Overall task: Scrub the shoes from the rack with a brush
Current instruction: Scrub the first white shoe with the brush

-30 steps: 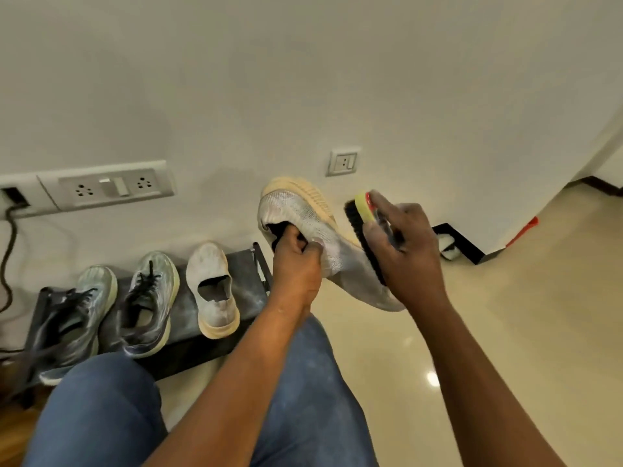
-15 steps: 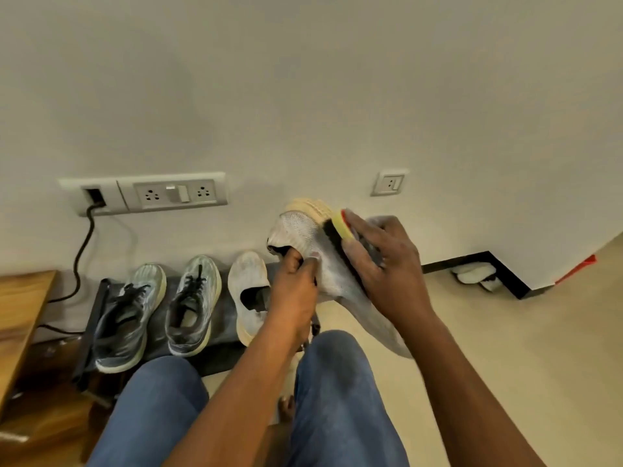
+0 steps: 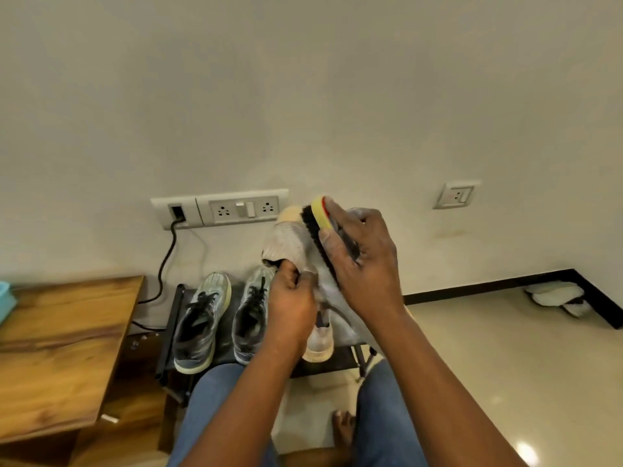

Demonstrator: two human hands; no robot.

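Here the left hand (image 3: pixel 292 305) grips a white shoe (image 3: pixel 290 242), right hand (image 3: pixel 362 261) clasping the brush (image 3: pixel 317 220); rack (image 3: pixel 172 332) holds three shoes.

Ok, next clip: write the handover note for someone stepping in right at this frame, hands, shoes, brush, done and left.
Left hand grips the white shoe at its opening, held up in front of the wall.
Right hand holds the yellow-backed brush, bristles against that shoe's side.
On the black rack: two grey laced trainers and the other white shoe, partly hidden by the hands.
Done: scrubbing of the held shoe is under way.
Left: finish it, then scrub the three on the rack.
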